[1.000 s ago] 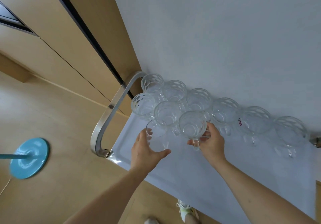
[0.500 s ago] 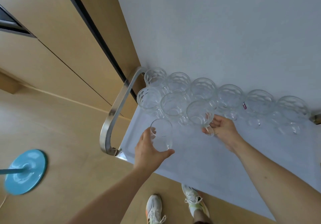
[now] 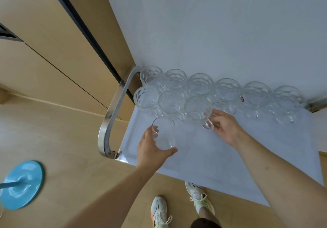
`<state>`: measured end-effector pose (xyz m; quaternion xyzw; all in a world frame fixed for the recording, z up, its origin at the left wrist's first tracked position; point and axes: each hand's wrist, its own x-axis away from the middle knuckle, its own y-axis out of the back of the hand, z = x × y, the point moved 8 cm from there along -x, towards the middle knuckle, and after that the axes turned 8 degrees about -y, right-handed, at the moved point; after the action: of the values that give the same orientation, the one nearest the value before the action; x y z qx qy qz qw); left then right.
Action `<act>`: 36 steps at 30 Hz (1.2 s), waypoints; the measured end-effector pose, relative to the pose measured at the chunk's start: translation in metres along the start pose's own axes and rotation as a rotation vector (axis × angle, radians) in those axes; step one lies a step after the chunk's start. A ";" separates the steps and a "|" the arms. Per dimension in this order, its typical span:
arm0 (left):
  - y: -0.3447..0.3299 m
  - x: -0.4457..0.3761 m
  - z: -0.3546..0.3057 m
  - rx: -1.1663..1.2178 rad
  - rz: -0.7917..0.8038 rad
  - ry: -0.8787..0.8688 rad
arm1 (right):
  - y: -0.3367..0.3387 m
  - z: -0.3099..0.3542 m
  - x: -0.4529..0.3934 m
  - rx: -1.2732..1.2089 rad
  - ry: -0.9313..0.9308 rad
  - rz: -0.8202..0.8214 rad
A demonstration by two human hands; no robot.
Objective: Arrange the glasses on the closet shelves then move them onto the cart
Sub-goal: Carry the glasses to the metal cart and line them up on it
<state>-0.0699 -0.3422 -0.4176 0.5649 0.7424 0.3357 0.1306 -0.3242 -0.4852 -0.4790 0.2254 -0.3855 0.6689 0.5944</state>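
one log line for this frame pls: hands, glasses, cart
left hand: grips plain tumbler over cart tray | right hand: at handled mug, grip unclear | other mugs: along tray's far side
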 end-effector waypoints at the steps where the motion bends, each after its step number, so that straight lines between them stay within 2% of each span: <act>1: 0.000 -0.001 -0.001 0.000 0.002 -0.008 | 0.004 -0.002 0.001 0.008 0.008 -0.038; 4: 0.001 -0.001 -0.005 0.013 0.007 -0.026 | 0.016 -0.015 0.008 0.090 0.029 -0.201; 7: 0.002 0.001 -0.009 0.046 0.016 -0.047 | 0.030 -0.026 0.021 0.299 0.091 -0.392; 10: 0.005 0.005 -0.009 0.073 0.030 -0.080 | 0.033 -0.035 0.045 0.496 0.147 -0.502; 19: 0.014 0.033 0.022 0.110 0.112 -0.142 | -0.018 -0.093 0.113 0.893 0.243 -0.463; 24: 0.024 0.061 0.046 0.159 0.086 -0.076 | -0.038 -0.135 0.135 1.033 0.279 -0.452; 31: 0.016 0.114 0.075 0.190 0.084 -0.011 | -0.039 -0.193 0.159 1.243 0.347 -0.431; 36: 0.000 0.151 0.096 0.137 0.070 0.020 | -0.024 -0.230 0.168 1.263 0.322 -0.424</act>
<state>-0.0646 -0.1684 -0.4607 0.5947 0.7448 0.2938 0.0725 -0.2967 -0.2007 -0.4842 0.4971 0.2241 0.6599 0.5169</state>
